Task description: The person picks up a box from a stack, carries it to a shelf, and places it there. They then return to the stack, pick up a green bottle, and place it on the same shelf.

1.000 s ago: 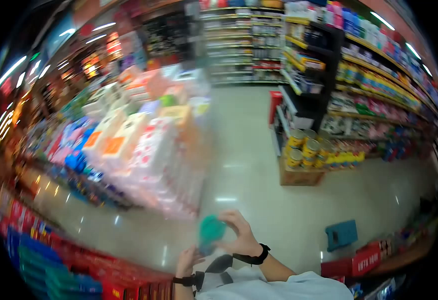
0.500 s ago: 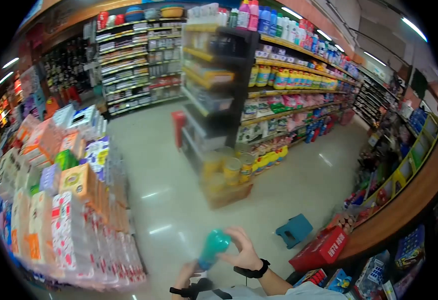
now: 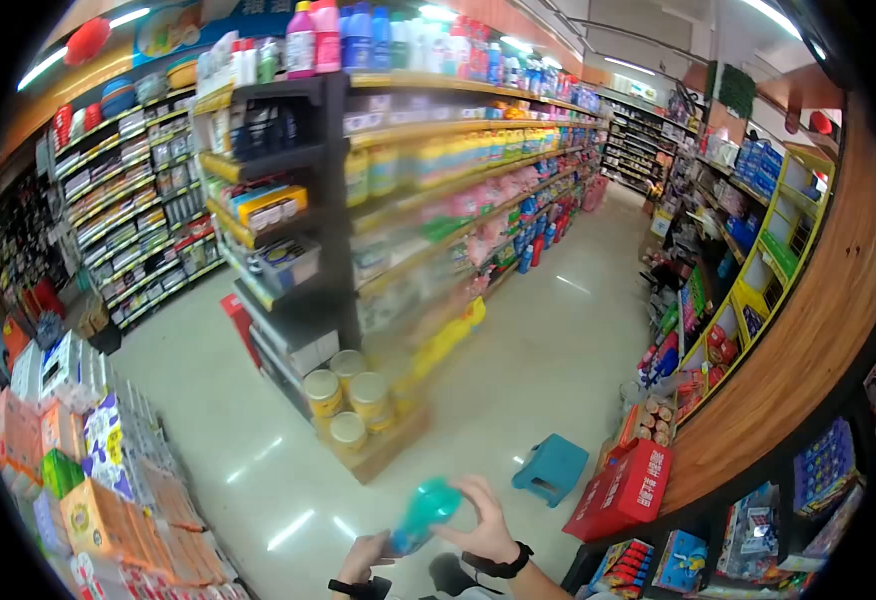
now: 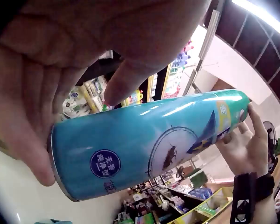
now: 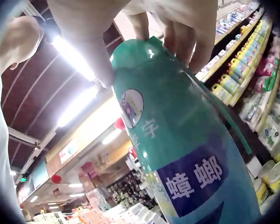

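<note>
Between my two hands is a teal insecticide spray can (image 3: 425, 514), with a cockroach picture on its side and a green top. It lies tilted, the green end towards the right hand. My right hand (image 3: 488, 525) grips the can's green top between thumb and fingers. At the bottom end, my left hand (image 3: 362, 560) holds the can, a fingertip at its base rim and the thumb along its side in the left wrist view. A thin green strip runs along the can (image 5: 177, 107) in the right wrist view.
Ahead stands a shelf unit (image 3: 333, 200) of bottles and bags, with yellow-lidded tins (image 3: 348, 430) at its foot. Packs of tissue (image 3: 108, 520) are stacked at the left. A blue stool (image 3: 551, 469) and a red box (image 3: 623, 490) are on the right, beside a wooden counter (image 3: 758, 390).
The head view has swung to the right, so the shelves and tissue packs have shifted left in it. Both hands keep hold of the spray can.
</note>
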